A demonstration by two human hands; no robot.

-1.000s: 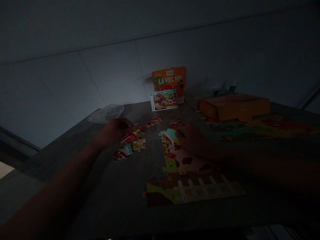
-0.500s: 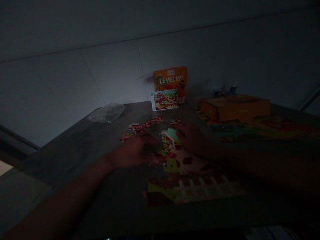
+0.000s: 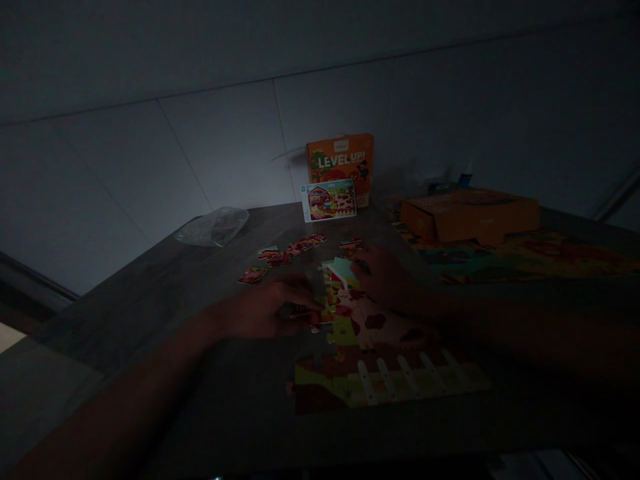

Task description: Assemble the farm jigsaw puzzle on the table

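Note:
A partly joined jigsaw puzzle [image 3: 380,327] with a cow and a white fence lies flat on the dark table. At its left edge my left hand [image 3: 273,307] is closed on a reddish puzzle piece [image 3: 303,311], mostly covered by the fingers. My right hand [image 3: 383,273] rests on the puzzle's upper right part, its fingers bent over the light green corner; the dim light hides whether they grip anything. Beyond my hands lie several loose puzzle pieces [image 3: 306,245], and a pink-and-green piece [image 3: 253,275] sits apart on the left.
A small picture card [image 3: 330,201] of a farm leans on an orange "LEVEL UP!" box [image 3: 345,157] at the wall. Clear plastic packaging [image 3: 214,227] lies far left. On the right, another orange box [image 3: 475,217] sits on a colourful sheet [image 3: 540,257].
My left hand has turned the reddish piece and drawn its fingers together around it beside the puzzle's left edge. My right hand has stayed nearly still.

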